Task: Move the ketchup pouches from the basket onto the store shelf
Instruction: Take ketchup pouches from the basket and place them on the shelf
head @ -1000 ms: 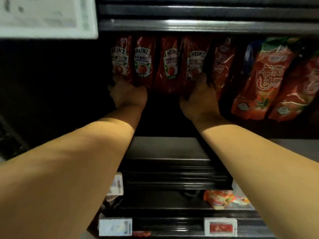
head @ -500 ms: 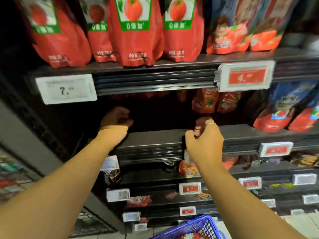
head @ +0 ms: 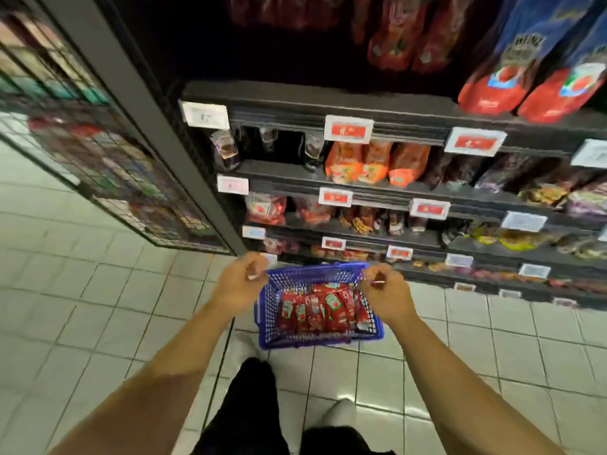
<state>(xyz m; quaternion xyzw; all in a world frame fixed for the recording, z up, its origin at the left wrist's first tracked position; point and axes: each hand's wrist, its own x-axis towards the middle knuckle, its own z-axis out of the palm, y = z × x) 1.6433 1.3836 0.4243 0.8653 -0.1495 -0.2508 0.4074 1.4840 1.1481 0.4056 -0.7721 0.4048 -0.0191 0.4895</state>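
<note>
Both hands came away from the dark shelf and now are low, over the blue basket (head: 320,338) on the tiled floor (head: 82,310). The left hand (head: 241,284) is at the basket's left rim, fingers loosely curled, holding nothing. The right hand (head: 384,290) is at the right rim, fingers also loose & empty, w/ a ring on it. The ketchup pouches (head: 320,308) lie packed inside the basket. The store shelf (head: 328,100) stands just behind, w/ price tags (head: 348,129) on its edges.
</note>
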